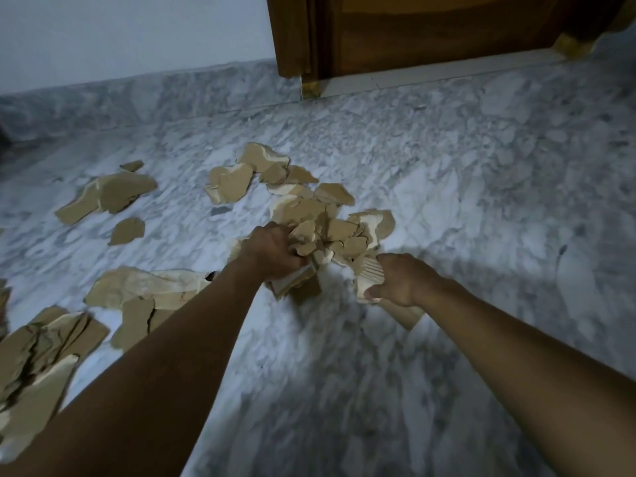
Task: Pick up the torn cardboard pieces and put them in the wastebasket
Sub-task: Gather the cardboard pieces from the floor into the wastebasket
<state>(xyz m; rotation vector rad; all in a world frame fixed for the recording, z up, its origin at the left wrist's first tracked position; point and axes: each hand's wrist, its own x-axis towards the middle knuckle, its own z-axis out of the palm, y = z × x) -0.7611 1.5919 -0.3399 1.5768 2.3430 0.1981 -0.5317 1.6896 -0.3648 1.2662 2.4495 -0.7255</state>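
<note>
Floor (447, 201): grey-white marble that fills most of the view. A skirting (172, 94) of the same stone runs along its far edge.

Wall (120, 36): pale and plain, upper left, above the skirting.

Door (447, 25): dark wood, upper right. The foot of its frame meets the floor.

Heap (38, 366): torn brown cardboard in several cracked, overlapping sheets at the lower left, cut off by the picture's edge.

Near sheets (144, 290): large torn pieces lying flat just beside the heap, partly hidden under the left forearm.

Bundle (330, 232): many small torn pieces bunched together at centre. It is somewhat blurred, and whether it is clear of the floor cannot be told.

Far cluster (241, 182): torn pieces lying flat just beyond the bundle.

Long piece (110, 196): lies flat, well to the left of the far cluster.

Left hand (275, 251): fingers curled round the bundle's near left side, gripping it.

Right hand (399, 282): just right of the bundle, apart from the left hand. Thumb and fingers pinch a ribbed piece (370, 277), pale side up.

Scrap (126, 230): lies alone, below the long piece.

Chip (131, 165): the smallest, just beyond the long piece.
</note>
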